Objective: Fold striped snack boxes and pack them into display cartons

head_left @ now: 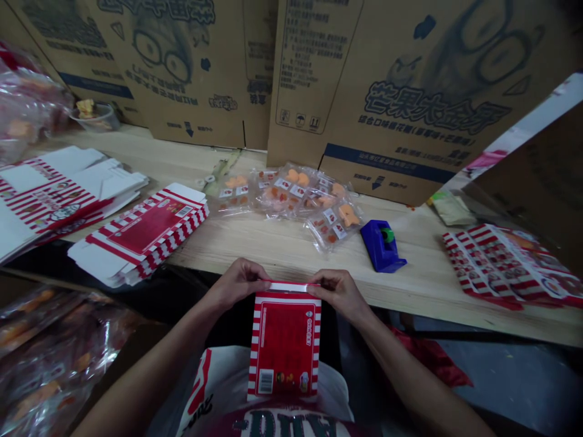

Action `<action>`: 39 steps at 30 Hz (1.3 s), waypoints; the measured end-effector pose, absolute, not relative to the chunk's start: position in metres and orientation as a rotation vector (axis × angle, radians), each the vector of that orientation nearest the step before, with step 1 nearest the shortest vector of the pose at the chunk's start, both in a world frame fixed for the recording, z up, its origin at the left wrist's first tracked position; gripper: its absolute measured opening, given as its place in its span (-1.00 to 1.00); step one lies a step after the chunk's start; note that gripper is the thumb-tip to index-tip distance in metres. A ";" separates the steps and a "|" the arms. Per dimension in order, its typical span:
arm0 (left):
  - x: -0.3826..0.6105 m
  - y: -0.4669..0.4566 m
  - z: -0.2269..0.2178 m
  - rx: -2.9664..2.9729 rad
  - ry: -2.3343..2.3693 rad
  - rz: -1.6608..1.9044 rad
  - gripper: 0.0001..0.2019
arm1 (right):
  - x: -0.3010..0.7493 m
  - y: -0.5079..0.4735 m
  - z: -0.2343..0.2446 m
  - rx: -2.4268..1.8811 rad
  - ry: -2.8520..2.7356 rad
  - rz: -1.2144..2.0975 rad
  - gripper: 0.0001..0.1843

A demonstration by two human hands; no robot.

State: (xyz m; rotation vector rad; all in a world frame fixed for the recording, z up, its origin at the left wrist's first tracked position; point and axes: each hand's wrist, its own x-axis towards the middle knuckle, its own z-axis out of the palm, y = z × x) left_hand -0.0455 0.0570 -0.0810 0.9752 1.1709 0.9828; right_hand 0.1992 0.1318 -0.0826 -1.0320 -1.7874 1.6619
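Note:
I hold a red box with red-and-white striped edges (283, 346) upright against my lap, just below the wooden table's front edge. My left hand (237, 283) pinches the left end of the box's top flap, fingers closed. My right hand (337, 292) pinches the right end of the same flap, fingers closed. The barcode on the box faces me at its lower left.
On the wooden table (282, 249) lie a stack of flat striped cartons (143, 233), more flat cartons at the left (59, 191) and at the right (510, 264), clear candy packets (296, 197), and a blue tape dispenser (381, 246). Large cardboard boxes (401, 91) stand behind. Plastic bags (45, 358) lie lower left.

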 end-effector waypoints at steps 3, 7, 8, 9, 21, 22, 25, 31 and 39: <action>-0.045 0.058 -0.075 1.054 1.158 0.989 -0.79 | 0.198 0.133 -0.077 -0.997 -1.825 1.617 -0.81; -0.040 0.051 -0.081 1.240 1.187 1.042 -0.77 | 0.207 0.126 -0.081 -0.970 -1.908 1.446 -0.78; -0.039 0.048 -0.084 1.276 1.192 1.055 -0.78 | 0.210 0.124 -0.083 -0.952 -1.913 1.423 -0.80; -0.037 0.046 -0.088 1.305 1.193 1.066 -0.78 | 0.213 0.120 -0.087 -0.938 -1.908 1.404 -0.82; 0.005 0.037 -0.125 1.218 1.276 1.279 -0.82 | 0.210 0.074 -0.126 -1.047 -1.576 1.206 -0.94; 0.007 0.038 -0.129 1.160 1.264 1.284 -0.83 | 0.212 0.072 -0.128 -1.042 -1.589 1.226 -0.92; 0.008 0.041 -0.135 0.967 1.254 1.245 -0.80 | 0.226 0.080 -0.129 -1.000 -1.667 1.303 -0.76; 0.010 0.048 -0.130 0.760 1.277 1.153 -0.75 | 0.314 0.170 -0.110 -1.327 -1.266 0.672 -0.66; 0.018 0.051 -0.123 0.754 1.309 1.188 -0.73 | 0.364 0.249 -0.109 -1.553 -1.254 0.884 -0.68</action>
